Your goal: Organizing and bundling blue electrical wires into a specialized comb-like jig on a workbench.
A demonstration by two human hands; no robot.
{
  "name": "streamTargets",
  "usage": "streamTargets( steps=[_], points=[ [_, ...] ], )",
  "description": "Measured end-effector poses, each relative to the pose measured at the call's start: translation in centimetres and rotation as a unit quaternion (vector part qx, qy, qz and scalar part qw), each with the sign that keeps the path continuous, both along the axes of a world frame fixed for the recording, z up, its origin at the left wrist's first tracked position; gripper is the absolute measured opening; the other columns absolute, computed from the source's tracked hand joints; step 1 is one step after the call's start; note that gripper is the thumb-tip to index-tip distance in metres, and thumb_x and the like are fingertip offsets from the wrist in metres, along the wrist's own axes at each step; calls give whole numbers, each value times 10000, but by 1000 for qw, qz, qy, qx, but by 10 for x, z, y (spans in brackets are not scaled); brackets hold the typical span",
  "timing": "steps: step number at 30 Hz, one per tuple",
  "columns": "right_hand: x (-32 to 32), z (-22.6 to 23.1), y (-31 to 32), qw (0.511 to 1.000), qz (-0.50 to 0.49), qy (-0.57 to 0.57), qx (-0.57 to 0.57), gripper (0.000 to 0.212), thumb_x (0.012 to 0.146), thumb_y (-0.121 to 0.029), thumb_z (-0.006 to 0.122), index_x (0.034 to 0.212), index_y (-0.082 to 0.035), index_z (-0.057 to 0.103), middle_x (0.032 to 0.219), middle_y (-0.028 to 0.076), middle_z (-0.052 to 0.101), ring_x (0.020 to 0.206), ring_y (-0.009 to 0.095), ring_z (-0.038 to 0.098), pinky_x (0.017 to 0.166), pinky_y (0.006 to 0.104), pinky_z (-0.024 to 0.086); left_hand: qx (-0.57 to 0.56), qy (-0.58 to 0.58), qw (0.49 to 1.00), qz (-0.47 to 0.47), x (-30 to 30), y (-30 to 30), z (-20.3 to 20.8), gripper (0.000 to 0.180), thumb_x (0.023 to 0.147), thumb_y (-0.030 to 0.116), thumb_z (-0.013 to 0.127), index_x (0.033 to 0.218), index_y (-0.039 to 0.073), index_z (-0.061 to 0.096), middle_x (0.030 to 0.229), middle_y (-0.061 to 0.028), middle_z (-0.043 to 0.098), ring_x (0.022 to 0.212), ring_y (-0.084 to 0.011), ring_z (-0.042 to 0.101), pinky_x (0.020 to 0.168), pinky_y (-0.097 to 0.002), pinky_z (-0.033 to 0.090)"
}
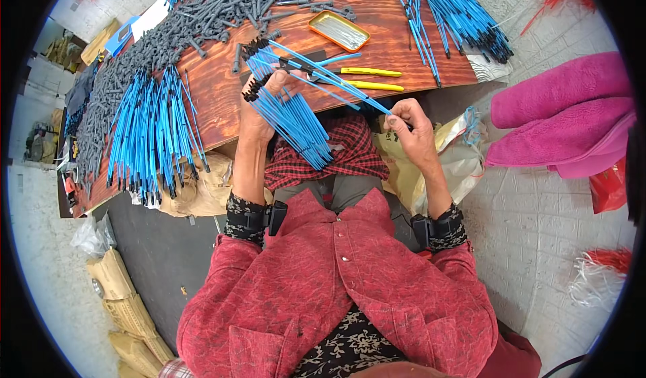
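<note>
Red jacket [289, 277], blue rods [291, 123] diagonally rightward

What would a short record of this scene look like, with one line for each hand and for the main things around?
Left hand: holds a bundle of blue sticks with black ends
Right hand: pinches the end of a few blue sticks
Table: brown wood
Heap: grey plugs
Tray: yellow-rimmed, holding thin pale pieces
Tool: yellow-handled pliers, near the table's edge
Far right: pink cloth
</note>
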State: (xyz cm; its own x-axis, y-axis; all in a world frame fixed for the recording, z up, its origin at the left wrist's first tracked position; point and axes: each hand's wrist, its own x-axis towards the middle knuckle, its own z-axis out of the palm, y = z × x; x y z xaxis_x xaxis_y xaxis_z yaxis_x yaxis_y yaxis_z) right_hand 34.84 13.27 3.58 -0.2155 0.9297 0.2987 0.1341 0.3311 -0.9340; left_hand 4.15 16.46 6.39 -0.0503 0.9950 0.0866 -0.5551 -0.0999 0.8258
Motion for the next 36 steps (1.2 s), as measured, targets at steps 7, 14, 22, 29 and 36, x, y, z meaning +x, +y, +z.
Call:
streamTargets(
  steps=[7,14,22,29,36],
  points=[
    [-12,0,-16,995,19,54,-83,147,1003,-161,611,1038,-37,540,940,33,614,720,48,513,660,227,443,-31,-40,999,17,-11,7,-10,291,903,163,741,1150,72,617,955,-102,707,926,-273,723,786,-394,608],
    [-25,-20,-23,997,20,54,-45,117,951,-89,661,1010,-30,578,1029,31,588,932,104,580,884,277,478,-1,-113,993,-18,-16,2,-10,325,934,98,674,1241,61,570,1109,-204,703,934,-287,718,815,-385,616],
    [-32,-28,-27,989,43,103,-93,123,936,-83,680,981,-22,582,1031,29,590,936,97,574,865,266,479,32,-151,986,-68,-20,2,-12,208,955,95,653,1157,76,609,1098,-217,712,890,-277,730,793,-405,634],
    [-42,-43,-33,989,87,91,-77,126,924,-98,685,984,-28,599,1062,41,565,926,109,570,844,261,478,21,-132,989,-57,-18,4,-10,183,944,77,663,1112,99,594,1080,-210,714,832,-249,723,780,-402,631],
    [-56,-33,-38,978,73,49,-191,121,918,-111,684,971,-25,618,917,41,624,794,128,610,722,288,501,82,-136,982,-102,-23,1,-20,249,983,76,586,1231,72,566,905,-152,692,783,-269,684,735,-453,609]
  ],
)
